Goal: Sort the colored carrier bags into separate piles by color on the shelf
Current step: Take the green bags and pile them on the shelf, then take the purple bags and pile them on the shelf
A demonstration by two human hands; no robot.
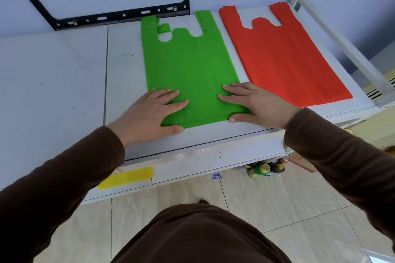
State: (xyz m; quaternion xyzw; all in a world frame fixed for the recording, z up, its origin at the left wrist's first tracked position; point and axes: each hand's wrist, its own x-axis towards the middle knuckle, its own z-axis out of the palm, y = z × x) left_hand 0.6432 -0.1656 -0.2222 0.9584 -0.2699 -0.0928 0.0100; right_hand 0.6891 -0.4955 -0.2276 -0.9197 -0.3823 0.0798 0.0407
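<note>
A green carrier bag (188, 66) lies flat on the white shelf (64, 74), handles pointing to the back wall. Right of it, a little apart, an orange-red carrier bag (282, 55) lies flat the same way. My left hand (154, 111) presses with straight fingers on the green bag's near left corner. My right hand (254, 102) presses flat on its near right corner, thumb along the bag's bottom edge. Whether each colour is one bag or a stack I cannot tell.
A black metal frame (119, 15) leans on the back wall behind the green bag. A white shelf upright (342, 38) runs along the right side. Yellow tape (128, 177) marks the shelf's front edge. Bottles (265, 170) stand on the floor below.
</note>
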